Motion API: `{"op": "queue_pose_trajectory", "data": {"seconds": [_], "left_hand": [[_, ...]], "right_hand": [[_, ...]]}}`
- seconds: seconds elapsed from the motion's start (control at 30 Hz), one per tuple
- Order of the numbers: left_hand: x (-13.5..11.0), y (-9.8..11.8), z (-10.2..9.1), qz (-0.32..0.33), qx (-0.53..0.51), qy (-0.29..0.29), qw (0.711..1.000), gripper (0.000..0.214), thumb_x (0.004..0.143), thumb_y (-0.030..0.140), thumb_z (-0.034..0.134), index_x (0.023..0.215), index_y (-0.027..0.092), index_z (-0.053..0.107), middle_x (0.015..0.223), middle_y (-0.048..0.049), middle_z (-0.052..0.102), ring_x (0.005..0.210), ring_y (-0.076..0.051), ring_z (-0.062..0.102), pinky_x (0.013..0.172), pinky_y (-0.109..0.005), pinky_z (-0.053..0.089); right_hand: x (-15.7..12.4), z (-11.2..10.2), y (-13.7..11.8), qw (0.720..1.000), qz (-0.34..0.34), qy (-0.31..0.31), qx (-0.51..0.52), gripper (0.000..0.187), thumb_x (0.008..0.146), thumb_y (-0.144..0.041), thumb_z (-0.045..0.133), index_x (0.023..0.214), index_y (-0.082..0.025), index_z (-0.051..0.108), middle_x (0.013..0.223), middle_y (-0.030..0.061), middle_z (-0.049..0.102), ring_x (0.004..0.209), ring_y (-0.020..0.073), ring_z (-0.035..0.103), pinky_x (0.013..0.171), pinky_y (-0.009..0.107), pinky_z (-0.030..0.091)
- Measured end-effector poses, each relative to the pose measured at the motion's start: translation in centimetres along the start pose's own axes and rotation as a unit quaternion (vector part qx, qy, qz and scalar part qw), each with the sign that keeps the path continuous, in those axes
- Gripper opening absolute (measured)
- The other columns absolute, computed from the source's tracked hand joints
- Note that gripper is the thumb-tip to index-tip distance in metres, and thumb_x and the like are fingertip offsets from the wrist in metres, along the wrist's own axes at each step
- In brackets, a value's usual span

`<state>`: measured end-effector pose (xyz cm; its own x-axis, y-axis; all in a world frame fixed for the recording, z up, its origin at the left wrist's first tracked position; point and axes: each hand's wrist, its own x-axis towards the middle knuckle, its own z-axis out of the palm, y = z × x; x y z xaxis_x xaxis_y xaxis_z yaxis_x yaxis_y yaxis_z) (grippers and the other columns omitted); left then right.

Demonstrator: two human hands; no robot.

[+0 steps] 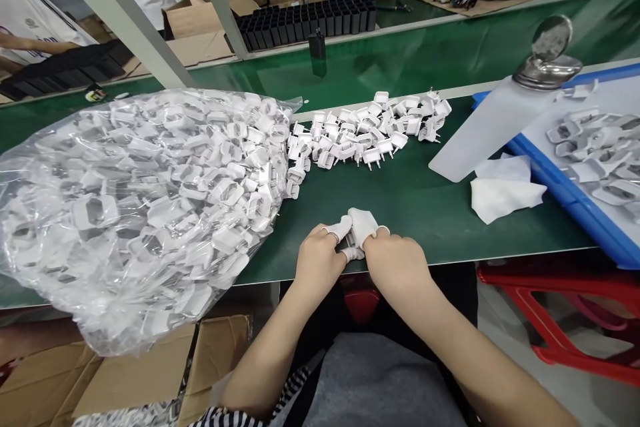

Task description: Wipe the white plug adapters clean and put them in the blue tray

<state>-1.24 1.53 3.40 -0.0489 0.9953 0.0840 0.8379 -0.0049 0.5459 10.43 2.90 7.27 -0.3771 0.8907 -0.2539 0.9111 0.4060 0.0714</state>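
My left hand (320, 257) is closed, with white finger cots on its fingertips. It grips a small white plastic plug housing (351, 240), mostly hidden between the fingers. Pressed against that part from the other side is my right hand (397, 257), its fingers closed on what looks like a folded white cloth (362, 225). Both hands meet just above the front edge of the green table (400, 193). Beyond them lies a loose pile of white plug housings (355, 130), some with pins showing.
A large clear bag (150, 193) of white housings fills the left. To the right stand a pump bottle (480, 127), white wipes (507, 193) and a blue-edged tray (565, 190) of parts. Below are a red stool (545, 320) and cardboard boxes (145, 373). People work across the bench.
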Motion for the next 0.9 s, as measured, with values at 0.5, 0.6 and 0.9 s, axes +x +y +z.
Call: {"op": "queue_pose_trajectory", "data": {"seconds": [0.5,0.6,0.9], "left_hand": [[0.4,0.0,-0.3,0.019,0.042,-0.014,0.999,0.039,0.064,0.013,0.067,0.102,0.020,0.063,0.079,-0.0038,0.065,0.073,-0.017,0.057,0.069,-0.027,0.046],[0.4,-0.2,-0.2,0.077,0.087,-0.011,0.993,0.026,0.066,0.017,0.066,0.092,0.016,0.066,0.073,-0.0054,0.064,0.075,-0.019,0.057,0.067,-0.028,0.046],[0.5,-0.1,-0.2,0.045,0.088,-0.016,0.995,0.036,0.063,0.021,0.069,0.098,0.016,0.064,0.073,-0.0045,0.064,0.072,-0.019,0.057,0.067,-0.028,0.046]], "right_hand": [[-3.2,2.3,-0.6,0.997,-0.002,0.080,-0.019,0.029,0.065,0.006,0.042,0.061,-0.012,0.064,0.056,0.0076,0.056,0.047,0.0167,0.054,0.046,0.026,0.021],[-2.6,1.8,-0.4,0.999,-0.001,0.044,-0.015,0.027,0.067,0.004,0.042,0.062,-0.011,0.064,0.060,0.0086,0.056,0.050,0.0156,0.054,0.047,0.025,0.022],[-2.9,1.3,0.0,1.000,0.008,0.008,-0.011,0.030,0.068,0.005,0.039,0.061,-0.010,0.063,0.065,0.0101,0.057,0.056,0.0177,0.058,0.048,0.026,0.025]]}}
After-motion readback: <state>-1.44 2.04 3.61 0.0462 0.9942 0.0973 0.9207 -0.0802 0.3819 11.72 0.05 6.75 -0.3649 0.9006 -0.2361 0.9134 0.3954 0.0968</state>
